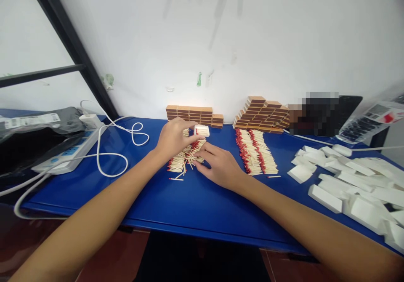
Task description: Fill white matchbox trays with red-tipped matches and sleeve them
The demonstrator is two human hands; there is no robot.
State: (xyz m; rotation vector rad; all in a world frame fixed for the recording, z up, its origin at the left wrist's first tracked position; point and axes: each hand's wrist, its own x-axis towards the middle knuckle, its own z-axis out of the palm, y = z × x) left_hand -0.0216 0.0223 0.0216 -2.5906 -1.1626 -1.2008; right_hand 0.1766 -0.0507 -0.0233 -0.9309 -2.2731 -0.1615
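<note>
The left hand point(173, 138) pinches a small white rectangular tray point(205, 127) of matches point(202, 131), long axis roughly nine-to-three. Toward the tray's seven o'clock lies a loose pile of red-headed wooden matchsticks point(177, 164); the right hand's point(221, 167) curled fingertips touch it, their grip unclear.

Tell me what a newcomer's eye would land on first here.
Probably the two wide bands of red-tipped, pale wooden matches on the glossy blue tabletop, right of centre. Next, the bare left hand pinching a small white tray of matches, with the bare right hand at a looser match pile mid-table. Then the jumbled heap of white rectangular pieces at the table's right.
</note>
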